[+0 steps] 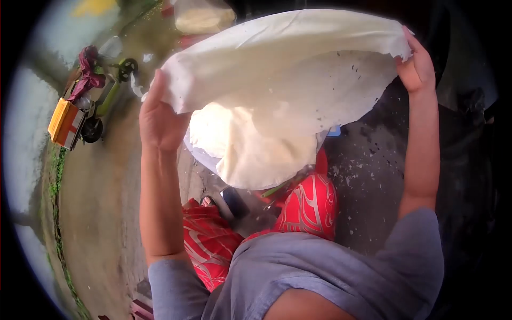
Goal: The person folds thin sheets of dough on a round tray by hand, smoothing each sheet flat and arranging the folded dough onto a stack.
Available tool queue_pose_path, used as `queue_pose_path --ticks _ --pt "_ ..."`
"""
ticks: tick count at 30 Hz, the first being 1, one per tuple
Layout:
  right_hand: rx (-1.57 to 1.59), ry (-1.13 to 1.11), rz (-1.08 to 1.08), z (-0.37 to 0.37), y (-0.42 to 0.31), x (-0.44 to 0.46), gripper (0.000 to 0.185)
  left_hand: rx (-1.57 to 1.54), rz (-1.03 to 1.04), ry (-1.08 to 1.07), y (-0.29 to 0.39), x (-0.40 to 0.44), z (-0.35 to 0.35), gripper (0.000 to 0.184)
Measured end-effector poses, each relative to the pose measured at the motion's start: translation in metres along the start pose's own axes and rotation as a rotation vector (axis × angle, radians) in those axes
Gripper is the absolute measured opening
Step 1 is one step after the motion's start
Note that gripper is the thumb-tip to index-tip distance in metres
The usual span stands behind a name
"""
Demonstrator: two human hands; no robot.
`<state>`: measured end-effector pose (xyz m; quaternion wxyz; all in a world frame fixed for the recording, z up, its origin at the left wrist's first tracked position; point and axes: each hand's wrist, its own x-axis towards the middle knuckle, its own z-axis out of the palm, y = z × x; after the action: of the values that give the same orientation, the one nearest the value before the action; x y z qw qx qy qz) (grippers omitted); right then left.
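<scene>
My left hand (164, 120) and my right hand (417, 66) are raised at either side, gripping opposite ends of a wide, thin white sheet (277, 45). The sheet sags between them; its edge is ragged and dark specks dot its lower part. I cannot make out its material. Below it, in front of my knees, lies a pile of similar cream-coloured sheets (261, 157), folded loosely on a pale round support (200, 154). The held sheet hides the back of this pile.
A green scooter (109, 96) with a yellow-orange box (65, 122) stands at the left. Another pale bundle (205, 18) is at the back. White scraps (354, 173) litter the dark ground on the right. A dark object (233, 202) lies near my foot.
</scene>
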<state>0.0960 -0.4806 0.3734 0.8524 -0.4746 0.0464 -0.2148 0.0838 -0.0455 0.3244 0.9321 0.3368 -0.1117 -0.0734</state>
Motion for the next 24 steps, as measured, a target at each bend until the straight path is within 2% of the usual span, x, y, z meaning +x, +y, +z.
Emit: queue_pose_path --ticks 1,2,4,5,6,9,12,14,16,18,19,20,21,22,23,24 --pt "0.035 -0.167 0.097 -0.012 0.007 0.002 0.021 -0.029 -0.012 -0.033 0.005 -0.010 -0.004 0.035" --pt "0.054 -0.205 0.117 -0.023 0.021 -0.002 0.022 -0.021 -0.006 -0.024 0.004 -0.021 -0.008 0.035" --pt "0.051 -0.187 0.205 -0.035 0.050 -0.028 0.027 -0.029 -0.110 0.116 -0.005 -0.046 -0.024 0.035" --pt "0.072 -0.225 0.298 -0.051 0.068 -0.035 0.030 0.008 -0.142 0.289 -0.022 -0.062 -0.043 0.036" --pt "-0.011 -0.099 0.344 -0.075 0.108 -0.059 0.034 0.043 -0.181 0.469 -0.045 -0.079 -0.067 0.037" --pt "-0.080 -0.028 0.539 -0.119 0.163 -0.094 0.034 0.086 -0.388 0.615 -0.094 -0.116 -0.116 0.037" --pt "-0.124 0.053 0.615 -0.158 0.187 -0.122 0.036 0.145 -0.629 0.760 -0.130 -0.157 -0.147 0.033" --pt "-0.143 0.070 0.636 -0.160 0.185 -0.134 0.037 0.309 -0.750 0.824 -0.144 -0.178 -0.152 0.032" --pt "-0.163 0.084 0.652 -0.154 0.184 -0.131 0.037 0.205 -0.741 0.823 -0.135 -0.180 -0.144 0.037" --pt "0.023 0.009 0.709 -0.144 0.184 -0.115 0.037 -0.083 -0.628 0.732 -0.129 -0.179 -0.176 0.037" --pt "0.064 0.042 0.748 -0.128 0.187 -0.102 0.033 -0.375 -0.626 0.651 -0.118 -0.163 -0.172 0.036" --pt "0.061 0.044 0.773 -0.131 0.200 -0.078 0.028 -0.497 -0.534 0.727 -0.112 -0.141 -0.165 0.033" --pt "0.097 -0.009 0.806 -0.133 0.210 -0.052 0.023 -0.615 -0.457 0.680 -0.106 -0.122 -0.169 0.031" --pt "0.129 -0.041 0.727 -0.119 0.225 -0.028 0.021 -0.753 -0.423 0.623 -0.101 -0.102 -0.177 0.031" --pt "0.293 -0.057 0.655 -0.103 0.241 -0.007 0.021 -0.989 -0.393 0.382 -0.106 -0.088 -0.218 0.038" --pt "0.340 -0.026 0.669 -0.075 0.248 0.004 0.024 -0.990 -0.391 0.380 -0.103 -0.068 -0.206 0.038"
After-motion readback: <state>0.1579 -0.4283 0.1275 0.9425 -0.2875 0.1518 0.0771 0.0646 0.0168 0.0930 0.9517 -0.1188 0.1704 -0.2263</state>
